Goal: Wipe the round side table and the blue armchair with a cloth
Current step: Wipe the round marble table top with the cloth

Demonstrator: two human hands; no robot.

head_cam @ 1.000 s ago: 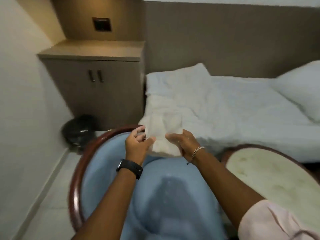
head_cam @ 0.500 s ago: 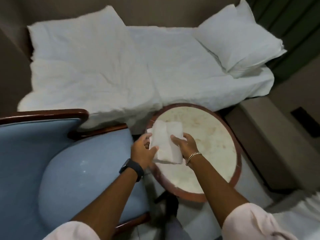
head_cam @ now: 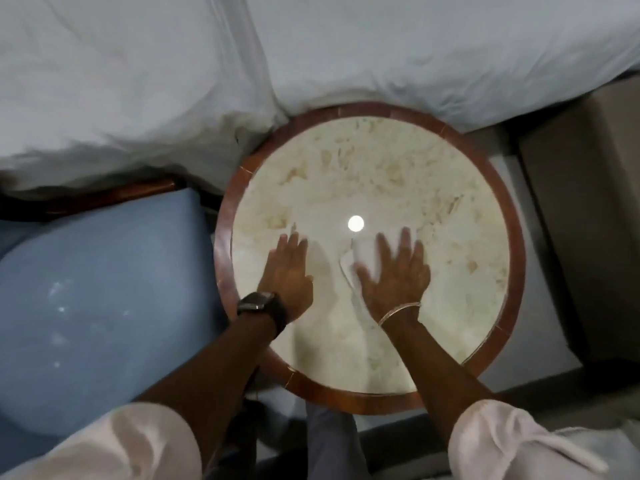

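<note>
We press our right hand (head_cam: pixel 394 271), fingers splayed flat, on the cloth (head_cam: pixel 349 261); our left hand (head_cam: pixel 287 271), at nine o'clock, lies open on the round side table (head_cam: pixel 381 168).

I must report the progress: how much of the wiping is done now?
Nothing looks finished. In hand: the right hand presses the cloth flat on the round side table, while the left hand rests on it, apparently empty. Left: most of the tabletop and the blue armchair, whose seat shows pale specks.

table (head_cam: pixel 374 161): round, cream marble top, reddish rim | on it: left hand (head_cam: pixel 287 275) flat, near-left | right hand (head_cam: pixel 394 271) pressing white cloth (head_cam: pixel 360 254), centre
</note>
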